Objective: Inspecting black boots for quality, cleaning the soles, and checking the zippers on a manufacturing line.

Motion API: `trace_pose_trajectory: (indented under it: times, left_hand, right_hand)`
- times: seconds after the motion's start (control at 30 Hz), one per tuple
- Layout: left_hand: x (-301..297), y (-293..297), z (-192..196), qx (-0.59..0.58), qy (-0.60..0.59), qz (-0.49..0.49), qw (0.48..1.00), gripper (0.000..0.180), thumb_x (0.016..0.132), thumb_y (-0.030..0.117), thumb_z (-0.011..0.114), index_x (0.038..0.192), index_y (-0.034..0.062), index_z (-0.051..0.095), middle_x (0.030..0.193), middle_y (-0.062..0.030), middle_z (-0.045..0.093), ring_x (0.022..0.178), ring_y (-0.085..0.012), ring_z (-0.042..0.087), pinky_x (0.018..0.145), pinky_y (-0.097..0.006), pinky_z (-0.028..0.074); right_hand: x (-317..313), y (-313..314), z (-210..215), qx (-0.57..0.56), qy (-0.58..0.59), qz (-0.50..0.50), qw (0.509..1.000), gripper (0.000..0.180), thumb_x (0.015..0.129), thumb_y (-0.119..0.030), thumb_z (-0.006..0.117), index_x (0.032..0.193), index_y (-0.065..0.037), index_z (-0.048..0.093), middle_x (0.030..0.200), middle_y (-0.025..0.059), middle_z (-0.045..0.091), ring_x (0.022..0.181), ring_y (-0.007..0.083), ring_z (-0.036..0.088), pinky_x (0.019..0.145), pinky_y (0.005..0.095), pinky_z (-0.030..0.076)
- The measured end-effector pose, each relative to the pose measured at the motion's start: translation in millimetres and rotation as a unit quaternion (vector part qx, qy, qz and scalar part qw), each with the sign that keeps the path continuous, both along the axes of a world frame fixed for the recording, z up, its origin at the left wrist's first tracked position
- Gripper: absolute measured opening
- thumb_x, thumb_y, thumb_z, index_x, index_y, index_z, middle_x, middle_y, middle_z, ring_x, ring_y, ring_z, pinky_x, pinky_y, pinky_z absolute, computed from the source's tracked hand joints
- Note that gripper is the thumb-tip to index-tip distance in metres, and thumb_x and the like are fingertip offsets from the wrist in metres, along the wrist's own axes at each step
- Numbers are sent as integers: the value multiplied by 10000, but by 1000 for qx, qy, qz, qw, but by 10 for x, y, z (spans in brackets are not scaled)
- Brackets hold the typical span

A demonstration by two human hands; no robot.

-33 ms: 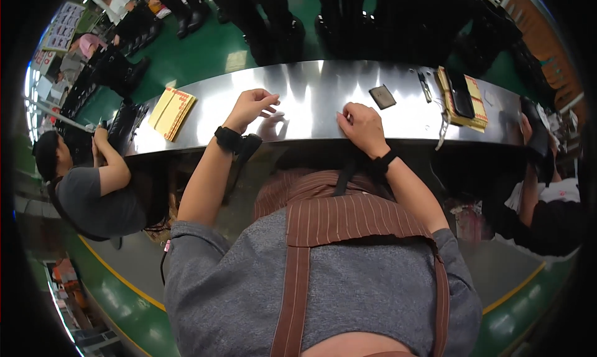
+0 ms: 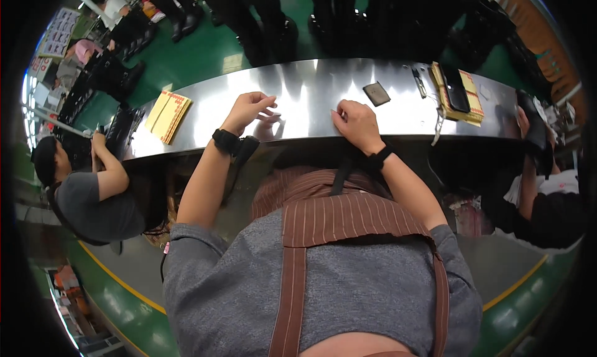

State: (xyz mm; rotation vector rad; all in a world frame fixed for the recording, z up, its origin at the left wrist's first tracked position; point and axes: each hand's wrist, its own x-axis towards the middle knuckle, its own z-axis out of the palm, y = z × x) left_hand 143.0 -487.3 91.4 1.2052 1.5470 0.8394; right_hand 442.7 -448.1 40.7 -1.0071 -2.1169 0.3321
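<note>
Over the shiny metal table (image 2: 305, 124), my left hand (image 2: 250, 111) is held with loosely bent fingers, thumb and fingertips apart and nothing between them. My right hand (image 2: 357, 124) rests at the table's near edge with its fingers curled inward; no object shows in it. Just beyond the right hand lies a small, dark, squarish pad (image 2: 376, 94), untouched. Farther right is a slim dark tool (image 2: 419, 83) beside a yellow stack of cards or paper (image 2: 477, 113) with red print. A black phone (image 2: 457, 90) lies on that stack.
Another yellow stack (image 2: 168, 116) sits at the table's left. A pale strap (image 2: 438, 127) hangs over the near edge at right. Co-workers sit at left (image 2: 93, 198) and right (image 2: 547, 217), the latter beside a black boot (image 2: 535, 127). Black boots (image 2: 273, 34) line the far side.
The whole view has shifted slightly, so the table and things on it appear a little farther left and up. My hands keep nearly the same pose.
</note>
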Motion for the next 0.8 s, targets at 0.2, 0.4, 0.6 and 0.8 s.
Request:
trace_pose_trajectory:
  times: [0.2,0.4,0.6,0.8]
  left_hand:
    - [170,6,-213,-24,23,10,999,269,946,299,644,943,33,681,926,-58,710,801,-108,632,711,-253,532]
    - [86,-24,-259,-21,-43,11,999,223,917,258,683,953,39,662,887,-48,692,762,-102,620,628,-239,519]
    - [-262,437,30,254,276,98,922,399,808,351,784,1117,116,691,1125,-230,649,1218,-340,539,991,-451,464]
    - [-183,1441,322,193,385,235,871,1009,508,666,850,1339,166,573,1447,-334,308,1368,-479,293,1135,-493,290]
  right_hand:
    - [19,-6,-45,29,27,-5,999,170,815,-170,677,733,-62,575,687,84,624,650,287,610,640,380,469]
    - [0,-26,9,46,8,-3,999,197,826,-191,683,718,-55,590,640,91,591,605,268,597,578,368,469]
    - [-12,-42,38,18,-18,10,1000,192,822,-167,684,721,-78,548,651,65,581,626,269,585,592,386,424]
    - [-66,-32,56,14,-18,-14,1000,224,820,-159,705,688,-83,541,608,44,540,580,244,545,589,365,399]
